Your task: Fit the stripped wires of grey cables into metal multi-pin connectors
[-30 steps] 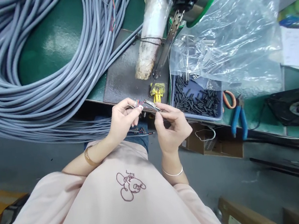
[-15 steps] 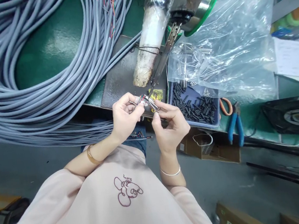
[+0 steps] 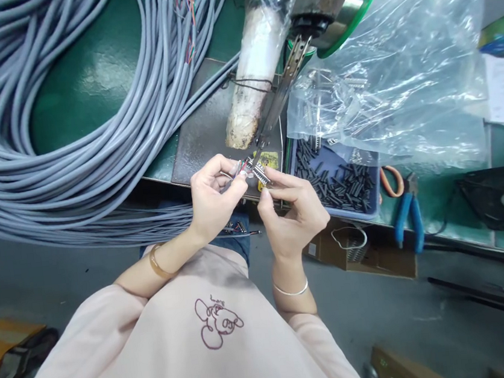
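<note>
My left hand [image 3: 214, 199] pinches the thin coloured wires [image 3: 243, 167] of a cable between thumb and fingers. My right hand [image 3: 293, 208] is closed, its thumb and fingertips gripping a small metal pin connector [image 3: 261, 174] with a row of pins. Wires and connector meet just below the tip of a slim metal soldering iron [image 3: 281, 93], which slants down from above. Whether the tip touches a pin is too small to tell. Beside the iron hangs a white, plastic-wrapped tube [image 3: 250, 74] with a scorched end. Beneath is a dark metal plate [image 3: 203, 135].
Thick bundles of grey cable [image 3: 106, 148] loop across the left of the green bench. On the right stand a blue bin [image 3: 334, 170] of small black pieces, a clear plastic bag [image 3: 421, 72], blue-handled pliers [image 3: 405, 217] and a solder wire spool [image 3: 352, 10]. A cardboard box [image 3: 380, 256] sits below the edge.
The view has shifted slightly, so the bench things on the right sit farther right. Both hands keep their grips, with the wires and connector still near the iron tip.
</note>
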`<state>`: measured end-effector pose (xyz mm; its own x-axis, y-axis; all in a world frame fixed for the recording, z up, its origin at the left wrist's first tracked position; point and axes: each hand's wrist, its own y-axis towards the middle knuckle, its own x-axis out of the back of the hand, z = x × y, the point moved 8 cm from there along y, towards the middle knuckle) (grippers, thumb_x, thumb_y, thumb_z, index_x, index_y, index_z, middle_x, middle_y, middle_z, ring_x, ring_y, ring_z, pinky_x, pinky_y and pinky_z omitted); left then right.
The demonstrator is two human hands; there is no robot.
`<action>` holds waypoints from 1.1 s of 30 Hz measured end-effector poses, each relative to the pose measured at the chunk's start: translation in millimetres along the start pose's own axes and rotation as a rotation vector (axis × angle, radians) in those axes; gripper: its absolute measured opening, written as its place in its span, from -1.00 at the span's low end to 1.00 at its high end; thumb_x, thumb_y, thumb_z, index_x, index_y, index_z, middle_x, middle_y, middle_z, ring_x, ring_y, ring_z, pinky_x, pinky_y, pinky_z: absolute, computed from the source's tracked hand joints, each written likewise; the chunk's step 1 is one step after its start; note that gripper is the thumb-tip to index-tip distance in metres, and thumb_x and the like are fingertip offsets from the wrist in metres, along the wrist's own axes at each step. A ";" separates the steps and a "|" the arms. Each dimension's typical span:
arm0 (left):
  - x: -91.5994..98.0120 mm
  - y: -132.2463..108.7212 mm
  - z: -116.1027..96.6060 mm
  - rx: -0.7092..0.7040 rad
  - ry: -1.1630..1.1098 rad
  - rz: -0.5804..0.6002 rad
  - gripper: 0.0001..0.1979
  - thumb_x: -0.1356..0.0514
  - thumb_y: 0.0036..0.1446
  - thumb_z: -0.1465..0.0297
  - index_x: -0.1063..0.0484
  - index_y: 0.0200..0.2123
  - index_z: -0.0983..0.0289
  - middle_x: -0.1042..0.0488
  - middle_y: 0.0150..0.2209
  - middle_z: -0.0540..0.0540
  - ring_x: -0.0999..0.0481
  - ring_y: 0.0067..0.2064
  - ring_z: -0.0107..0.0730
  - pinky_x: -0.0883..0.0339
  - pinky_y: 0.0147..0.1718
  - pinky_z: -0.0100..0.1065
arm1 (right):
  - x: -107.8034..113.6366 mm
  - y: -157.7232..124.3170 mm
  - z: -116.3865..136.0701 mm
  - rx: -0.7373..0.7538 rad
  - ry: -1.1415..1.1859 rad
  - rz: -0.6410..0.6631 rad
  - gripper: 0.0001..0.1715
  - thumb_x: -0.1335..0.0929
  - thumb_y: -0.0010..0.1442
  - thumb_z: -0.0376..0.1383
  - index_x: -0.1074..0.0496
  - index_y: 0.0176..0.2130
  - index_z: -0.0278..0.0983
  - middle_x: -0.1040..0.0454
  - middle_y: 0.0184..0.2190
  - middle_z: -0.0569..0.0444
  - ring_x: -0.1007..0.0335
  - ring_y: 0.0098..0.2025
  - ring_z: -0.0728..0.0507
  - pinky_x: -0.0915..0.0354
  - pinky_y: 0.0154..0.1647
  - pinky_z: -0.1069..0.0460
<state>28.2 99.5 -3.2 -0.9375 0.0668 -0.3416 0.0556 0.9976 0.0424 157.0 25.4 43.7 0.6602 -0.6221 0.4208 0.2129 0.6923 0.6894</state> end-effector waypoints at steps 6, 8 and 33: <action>-0.2 0.6 0.5 0.035 0.008 0.008 -0.74 -0.34 -0.01 0.44 -0.26 -0.52 0.27 -0.43 -0.44 -0.06 -0.29 -0.57 -0.70 -0.26 -0.58 -0.56 | 1.0 3.5 5.8 0.042 -0.059 -0.012 -0.82 -0.42 0.19 -0.43 -0.42 -0.35 -0.15 -0.69 -0.19 0.10 -0.68 -0.22 -0.12 -0.59 -0.23 -0.06; -0.2 0.7 1.0 0.045 0.001 0.010 -0.72 -0.35 -0.01 0.43 -0.25 -0.52 0.27 -0.42 -0.45 -0.07 -0.28 -0.58 -0.70 -0.24 -0.59 -0.56 | 1.1 2.1 6.3 0.057 -0.064 -0.012 -0.82 -0.41 0.20 -0.42 -0.40 -0.35 -0.15 -0.70 -0.19 0.08 -0.68 -0.21 -0.12 -0.61 -0.23 -0.06; 0.3 -1.3 2.0 0.051 -0.028 0.013 -0.83 -0.30 0.01 0.46 -0.32 -0.47 0.27 -0.38 -0.52 -0.12 -0.20 -0.67 -0.75 -0.09 -0.69 -0.59 | -1.2 2.2 2.1 0.020 -0.031 0.000 -0.83 -0.44 0.17 -0.46 -0.47 -0.34 -0.19 -0.69 -0.22 0.12 -0.67 -0.22 -0.09 -0.57 -0.19 -0.02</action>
<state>28.6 98.3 -5.2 -0.9266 0.0793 -0.3676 0.0855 0.9963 -0.0008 155.2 26.9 46.0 0.6377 -0.6331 0.4387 0.1985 0.6854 0.7006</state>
